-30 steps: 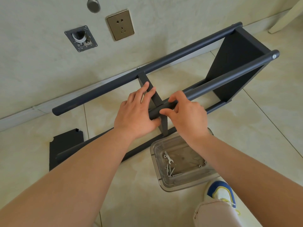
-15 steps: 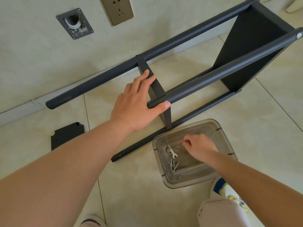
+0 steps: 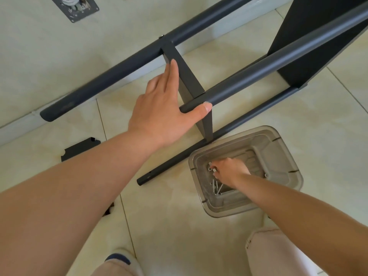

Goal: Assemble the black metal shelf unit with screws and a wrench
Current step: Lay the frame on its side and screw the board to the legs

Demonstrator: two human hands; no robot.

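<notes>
The black metal shelf frame lies on its side on the tiled floor, with a near tube [image 3: 258,76], a far tube [image 3: 119,62] and a lower tube [image 3: 249,120]. A narrow cross panel [image 3: 187,76] joins the tubes. My left hand [image 3: 163,108] rests against this panel with straight fingers, and its thumb reaches under the near tube's end. My right hand [image 3: 231,170] is inside the clear plastic bin [image 3: 278,204], with its fingertips pinching a small silver wrench [image 3: 210,167]. Several loose screws [image 3: 216,188] lie just below that hand.
A large black end panel [image 3: 310,46] closes the frame at the upper right. A loose black panel [image 3: 79,149] lies on the floor to the left. The wall with a metal plate [image 3: 75,6] stands just behind. My knee [image 3: 278,251] and shoe [image 3: 119,257] are at the bottom.
My right hand left the near tube's end, dropped into the bin and moved left onto the wrench. My left hand stayed on the panel and tube. The view moved closer and lower.
</notes>
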